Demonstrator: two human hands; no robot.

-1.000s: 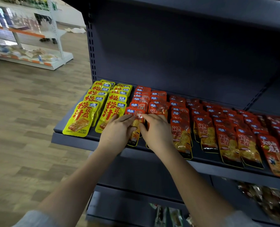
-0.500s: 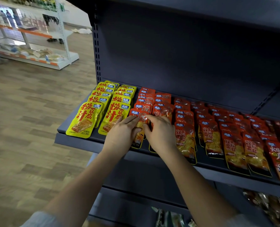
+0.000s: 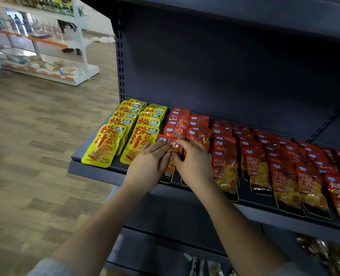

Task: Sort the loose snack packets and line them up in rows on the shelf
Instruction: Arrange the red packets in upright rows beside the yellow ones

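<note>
Both forearms are reaching up and forward from the bottom of the view, converging over the front of the dark grey shelf (image 3: 97, 172). The left hand (image 3: 148, 166) is lying palm down, its wrist angling in from the lower left, fingers stretched toward the right and resting on the front red snack packet (image 3: 172, 148) of the third row. The right hand (image 3: 195, 166) is lying palm down just beside it, wrist coming in from the lower right, fingers pointing up and to the left. The two hands are meeting at the fingertips on that packet: fingers of each are touching its clear round window, and the thumbs are tucking in below, so the packet is being pinched between them. The packet's lower end is sticking out beneath the hands, reaching the shelf's front lip.

To the left, two rows of yellow tofu packets (image 3: 105, 148) are lying overlapped like shingles, running from the front edge to the back panel. To the right, more rows of red packets (image 3: 226, 172) are lying the same way, stretching off toward the right edge of the view. Pale grey sleeves (image 3: 45, 267) are showing at the bottom corners. On the lower shelf, a few loose packets (image 3: 324, 253) are sitting in shadow. A white shelving unit (image 3: 45, 56) is standing across the wooden floor (image 3: 36, 156).
</note>
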